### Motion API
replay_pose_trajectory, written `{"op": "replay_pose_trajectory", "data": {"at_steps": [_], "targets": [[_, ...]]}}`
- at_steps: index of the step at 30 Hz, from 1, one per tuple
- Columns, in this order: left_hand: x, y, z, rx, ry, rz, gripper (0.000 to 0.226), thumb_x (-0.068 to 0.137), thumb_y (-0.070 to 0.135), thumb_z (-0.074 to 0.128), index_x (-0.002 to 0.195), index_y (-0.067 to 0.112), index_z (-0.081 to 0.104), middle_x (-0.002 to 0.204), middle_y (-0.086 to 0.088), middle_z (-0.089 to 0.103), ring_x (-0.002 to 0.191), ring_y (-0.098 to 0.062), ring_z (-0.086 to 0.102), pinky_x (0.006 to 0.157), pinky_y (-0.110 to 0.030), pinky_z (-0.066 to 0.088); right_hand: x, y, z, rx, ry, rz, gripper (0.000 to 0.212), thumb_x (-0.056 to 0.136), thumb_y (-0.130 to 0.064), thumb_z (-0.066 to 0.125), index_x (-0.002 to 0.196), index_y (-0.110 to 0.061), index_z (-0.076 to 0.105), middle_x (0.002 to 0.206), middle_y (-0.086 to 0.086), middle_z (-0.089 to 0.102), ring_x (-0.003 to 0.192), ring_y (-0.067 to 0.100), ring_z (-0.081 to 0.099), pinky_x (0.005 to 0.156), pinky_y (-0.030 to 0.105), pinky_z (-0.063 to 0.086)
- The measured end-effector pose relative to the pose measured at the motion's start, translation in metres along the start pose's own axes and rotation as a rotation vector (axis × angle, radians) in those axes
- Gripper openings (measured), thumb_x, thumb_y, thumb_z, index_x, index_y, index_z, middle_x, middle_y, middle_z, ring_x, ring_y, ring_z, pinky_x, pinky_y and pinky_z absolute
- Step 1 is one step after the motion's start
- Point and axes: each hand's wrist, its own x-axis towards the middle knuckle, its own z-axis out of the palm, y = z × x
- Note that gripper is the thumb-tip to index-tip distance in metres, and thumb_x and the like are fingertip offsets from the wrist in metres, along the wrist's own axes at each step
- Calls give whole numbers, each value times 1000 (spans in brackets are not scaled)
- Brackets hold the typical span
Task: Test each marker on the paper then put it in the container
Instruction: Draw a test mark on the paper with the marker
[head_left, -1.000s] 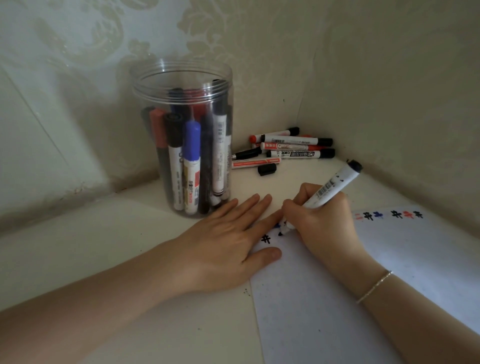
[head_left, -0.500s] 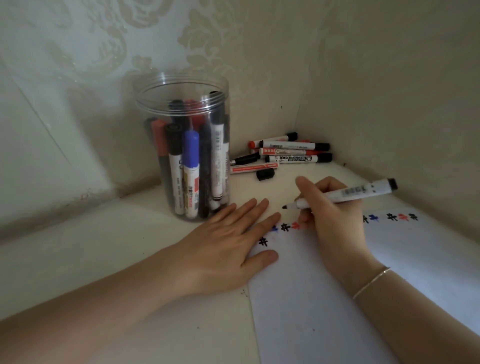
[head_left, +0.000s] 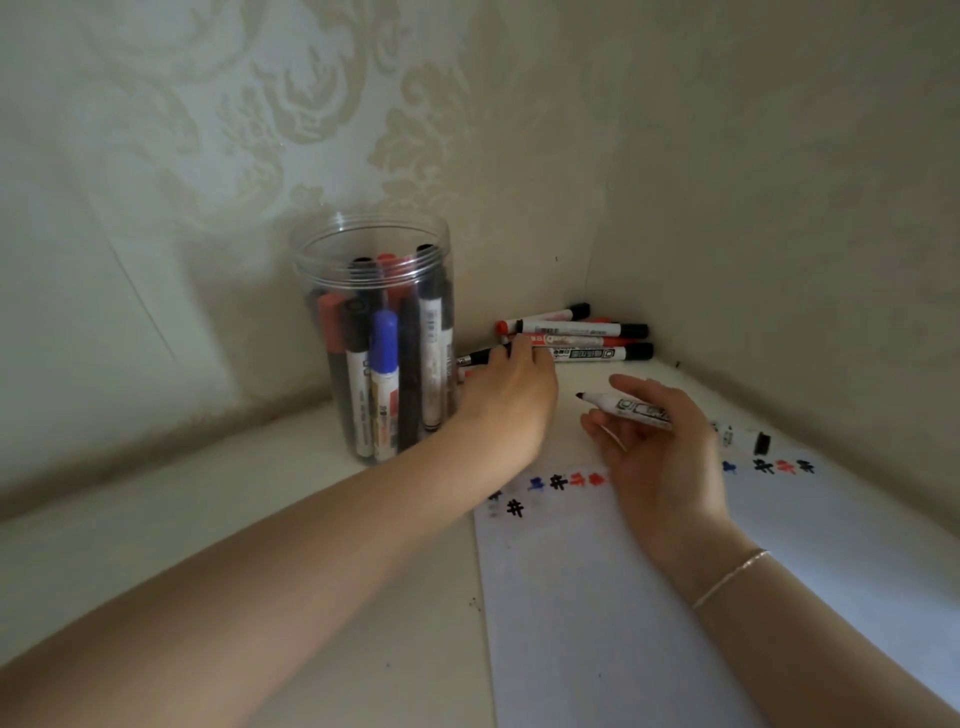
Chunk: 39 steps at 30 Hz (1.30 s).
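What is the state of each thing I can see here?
Container: open, upright, holding markers.
Held marker: uncapped, off the paper.
Right hand: grips held marker.
Left hand: reaching at marker pile.
Paper: flat, marked along the top.

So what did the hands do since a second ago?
The right hand lifted the uncapped marker off the paper, tip now pointing left. The left hand left the paper and reached toward the loose markers. The jar stayed put.

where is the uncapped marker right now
In the head view the uncapped marker is held in the right hand just above the paper, tip pointing left toward the left hand.
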Motion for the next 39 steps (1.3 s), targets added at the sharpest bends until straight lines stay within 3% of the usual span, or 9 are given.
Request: {"op": "replay_pose_trajectory", "data": {"at_steps": [3,6,9,12,15,24,27,35,39], "targets": [[17,0,10,23,-25,-69,41,93,6,49,133,3,39,127,-15,42,110,-30,48,74,-35,39,4,-1,-1,81,61,19,14,92,-8,52,78,-9,53,64,7,62,62,20,62,76,35,54],[22,0,14,-37,10,-38,31,95,10,49,126,6,46,124,-12,45,109,-28,48,71,-33,33,11,-3,-2,103,114,4,15,91,-9,58,77,-11,54,57,2,63,69,19,66,76,34,57],[17,-1,11,-310,82,36,18,96,23,50,111,15,53,115,-5,53,102,-23,52,73,-32,39,14,-7,-6,55,138,-63,15,89,-7,63,76,-12,56,57,0,61,70,17,65,80,32,57],[10,-1,6,-673,49,14,13,90,28,61,99,21,56,101,4,63,91,-16,58,78,-39,50,13,-8,-10,82,160,-86,13,88,-6,61,77,-10,55,62,3,56,67,18,61,81,33,56],[5,0,3,-789,57,6,16,84,24,69,95,21,58,95,8,66,88,-12,61,79,-38,52,14,-6,-10,87,172,-93,15,87,-5,57,74,-11,51,63,3,53,56,15,58,76,33,55],[2,-5,1,-822,93,55,17,81,18,72,91,24,59,95,9,66,91,-8,61,78,-29,49,14,-3,-9,-20,146,-130,25,86,0,52,65,-11,47,50,-1,47,49,15,49,72,30,53],[0,-7,-1,-825,90,123,19,81,14,72,92,25,61,96,12,64,92,-1,56,80,-18,44,11,-3,-6,-96,138,-146,26,88,1,51,65,-10,46,45,-2,43,44,12,43,71,31,53],[-6,-9,-11,-894,-137,227,14,90,20,62,105,20,60,97,16,59,85,8,53,73,-6,41,8,-3,-4,-103,72,-135,28,89,-4,51,64,-12,40,40,-4,37,39,12,38,60,29,41],[-11,-5,-11,-1068,-205,163,20,93,27,58,109,16,61,92,6,66,67,1,56,61,-15,45,7,-3,-5,-146,29,-113,32,89,-7,53,60,-13,40,40,-3,37,41,13,36,57,30,34]]}}
